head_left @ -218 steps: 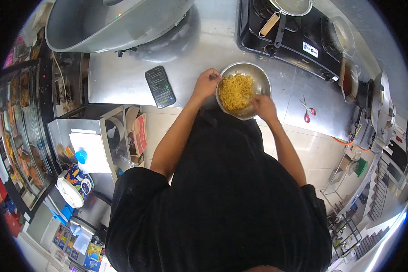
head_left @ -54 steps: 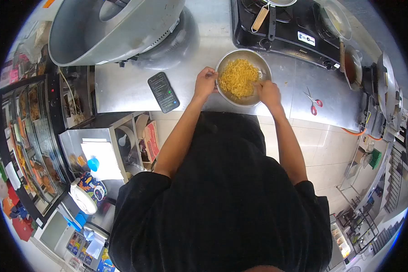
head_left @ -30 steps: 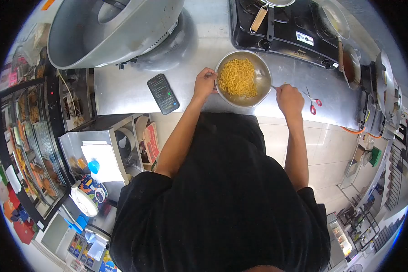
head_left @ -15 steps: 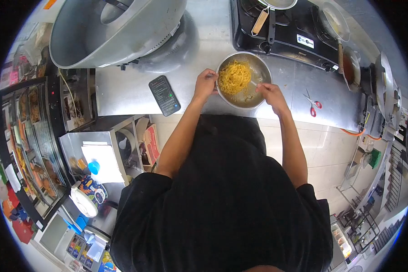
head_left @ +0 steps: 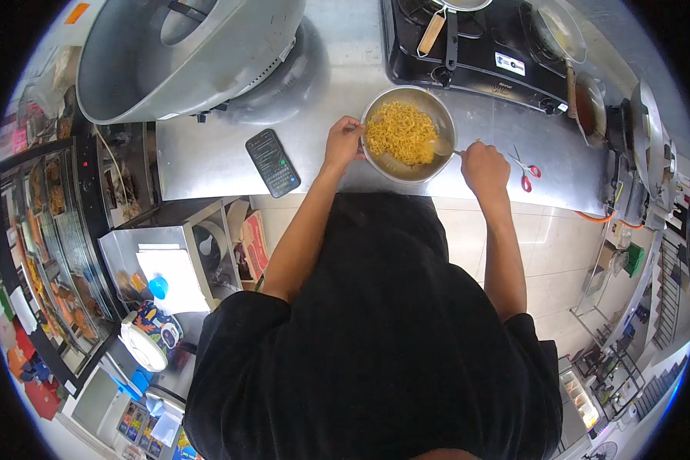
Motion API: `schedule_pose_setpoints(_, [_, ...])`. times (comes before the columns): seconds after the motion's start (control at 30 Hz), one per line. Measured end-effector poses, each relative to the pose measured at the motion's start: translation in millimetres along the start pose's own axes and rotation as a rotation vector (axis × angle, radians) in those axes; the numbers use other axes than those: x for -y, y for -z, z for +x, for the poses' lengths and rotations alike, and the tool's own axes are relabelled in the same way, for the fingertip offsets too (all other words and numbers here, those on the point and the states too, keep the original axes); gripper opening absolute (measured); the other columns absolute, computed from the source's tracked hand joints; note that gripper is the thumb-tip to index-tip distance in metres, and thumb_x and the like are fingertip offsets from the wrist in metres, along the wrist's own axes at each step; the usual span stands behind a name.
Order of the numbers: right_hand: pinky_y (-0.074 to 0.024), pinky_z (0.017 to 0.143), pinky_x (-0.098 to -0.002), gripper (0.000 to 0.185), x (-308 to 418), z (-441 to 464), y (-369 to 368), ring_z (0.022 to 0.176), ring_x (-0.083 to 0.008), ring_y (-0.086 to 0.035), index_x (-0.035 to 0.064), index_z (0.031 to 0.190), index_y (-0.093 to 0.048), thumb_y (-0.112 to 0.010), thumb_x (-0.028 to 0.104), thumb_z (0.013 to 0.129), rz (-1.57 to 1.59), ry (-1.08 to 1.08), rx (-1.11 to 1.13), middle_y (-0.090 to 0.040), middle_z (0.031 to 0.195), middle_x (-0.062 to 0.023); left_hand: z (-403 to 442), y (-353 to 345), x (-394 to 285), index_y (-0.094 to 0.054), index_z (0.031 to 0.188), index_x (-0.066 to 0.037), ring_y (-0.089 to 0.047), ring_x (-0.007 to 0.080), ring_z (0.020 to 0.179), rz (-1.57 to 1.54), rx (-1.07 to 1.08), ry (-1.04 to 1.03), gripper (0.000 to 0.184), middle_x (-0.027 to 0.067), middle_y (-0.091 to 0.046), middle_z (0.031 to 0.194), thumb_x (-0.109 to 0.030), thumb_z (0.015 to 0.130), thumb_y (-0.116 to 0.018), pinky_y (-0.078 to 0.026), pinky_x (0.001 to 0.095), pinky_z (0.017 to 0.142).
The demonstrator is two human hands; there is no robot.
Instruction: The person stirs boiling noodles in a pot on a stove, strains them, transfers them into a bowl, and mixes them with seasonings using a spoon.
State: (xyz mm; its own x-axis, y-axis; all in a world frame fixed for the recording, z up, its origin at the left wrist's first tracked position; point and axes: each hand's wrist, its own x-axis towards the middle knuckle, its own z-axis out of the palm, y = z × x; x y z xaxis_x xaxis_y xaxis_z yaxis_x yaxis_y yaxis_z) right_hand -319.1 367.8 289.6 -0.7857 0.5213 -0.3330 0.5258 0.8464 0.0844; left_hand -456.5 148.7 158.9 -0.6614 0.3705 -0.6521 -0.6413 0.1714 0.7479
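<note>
On steel tabletop (head_left: 207, 153), pinching bowl (head_left: 438, 116) rim in left grip (head_left: 344, 141), likely for steadiness; clasping spoon (head_left: 441, 146) in right grip (head_left: 486, 169).

Left hand (head_left: 345, 141): grips the left rim of a metal bowl (head_left: 435, 115), set just inside the worktop's (head_left: 215, 157) near edge.
Right hand (head_left: 486, 170): holds a spoon (head_left: 442, 147) by its handle, its head at the right side of the noodles.
Noodles (head_left: 400, 130): yellow, heaped in the bowl.
Phone (head_left: 273, 163): screen lit, at the near edge, left of the bowl.
Scissors (head_left: 526, 172): red-handled, near that edge, right of the right hand.
Stove (head_left: 479, 73): black, well back from the near edge.
</note>
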Motion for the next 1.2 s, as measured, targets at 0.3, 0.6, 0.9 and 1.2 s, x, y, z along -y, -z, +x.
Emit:
schedule_pose_setpoints(0.3, [-0.0537, 0.075, -0.0449, 0.029, 15, 33, -85, 0.084, -0.0392, -0.067, 0.0008, 0.092, -0.07, -0.059, 0.028, 0.089, 0.225, -0.003, 0.051, -0.068, 0.094, -0.0228, 4, 0, 7, -0.057, 0.095, -0.009, -0.057, 0.0136, 0.064, 0.02, -0.02, -0.029, 0.011, 0.0046, -0.056, 0.081, -0.017, 0.09, -0.061, -0.056, 0.0316, 0.054])
schedule_pose_setpoints(0.6, [-0.033, 0.05, -0.0292, 0.029, 6, 37, -111, 0.052, -0.0106, -0.039, 0.0015, 0.084, -0.071, -0.061, 0.027, 0.093, 1.237, 0.107, 0.205, -0.051, 0.062, 0.0028, 2, -1, 3, -0.057, 0.097, -0.008, -0.058, 0.0145, 0.062, 0.02, -0.029, -0.019, 0.012, 0.0054, -0.055, 0.082, -0.017, 0.09, -0.061, -0.055, 0.0317, 0.053])
schedule_pose_setpoints(0.9, [-0.0483, 0.069, -0.0364, 0.026, 17, 16, -113, 0.075, -0.0258, -0.065, 0.0055, 0.091, -0.072, -0.058, 0.028, 0.092, 0.935, 0.215, 0.138, -0.069, 0.081, -0.0145, -6, -5, -5, -0.058, 0.099, -0.009, -0.059, 0.0147, 0.062, -0.008, -0.03, -0.013, 0.011, 0.0045, -0.057, 0.081, -0.018, 0.091, -0.059, -0.054, 0.0331, 0.056])
schedule_pose_setpoints(1.2, [-0.0549, 0.07, -0.0464, 0.024, 20, -2, 14, 0.082, -0.038, -0.069, 0.0058, 0.088, -0.071, -0.059, 0.027, 0.089, 0.067, 0.009, -0.003, -0.069, 0.086, -0.0207, 12, 0, 13, -0.058, 0.099, -0.01, -0.06, 0.0129, 0.062, 0.075, -0.04, -0.083, 0.009, 0.0049, -0.058, 0.081, -0.017, 0.093, -0.057, -0.052, 0.0289, 0.051])
